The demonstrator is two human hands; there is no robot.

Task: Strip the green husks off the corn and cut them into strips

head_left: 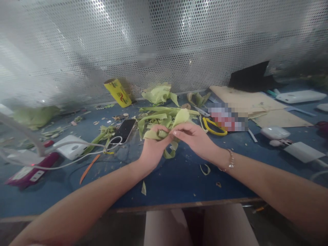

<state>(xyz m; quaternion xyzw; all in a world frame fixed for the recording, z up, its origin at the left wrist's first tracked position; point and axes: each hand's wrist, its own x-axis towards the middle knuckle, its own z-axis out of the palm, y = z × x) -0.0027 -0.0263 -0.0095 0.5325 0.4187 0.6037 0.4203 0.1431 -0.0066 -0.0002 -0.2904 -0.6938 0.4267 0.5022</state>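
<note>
My left hand point(153, 148) and my right hand point(193, 136) meet above the middle of the blue table point(187, 184). Both are closed, with thumbs and fingertips pinched together on a bundle of pale green, husk-like leaves point(181, 117). One broad leaf curls round the left fingers, and a loop of it dangles below them. The exact pinch point is hidden by the fingers. Just behind my hands lie more green strips point(164, 111), and farther back a crumpled pale green leaf bunch point(160, 95). Yellow-handled scissors point(215, 127) rest to the right of my right hand.
A dark phone point(125, 130), a white charger point(71, 147), looping white cable and a purple power strip point(33, 172) lie left. At the back stands a tilted yellow tube point(118, 92) before a perforated metal panel point(179, 48). Brown cardboard point(282, 118) and white cases point(275, 132) are right.
</note>
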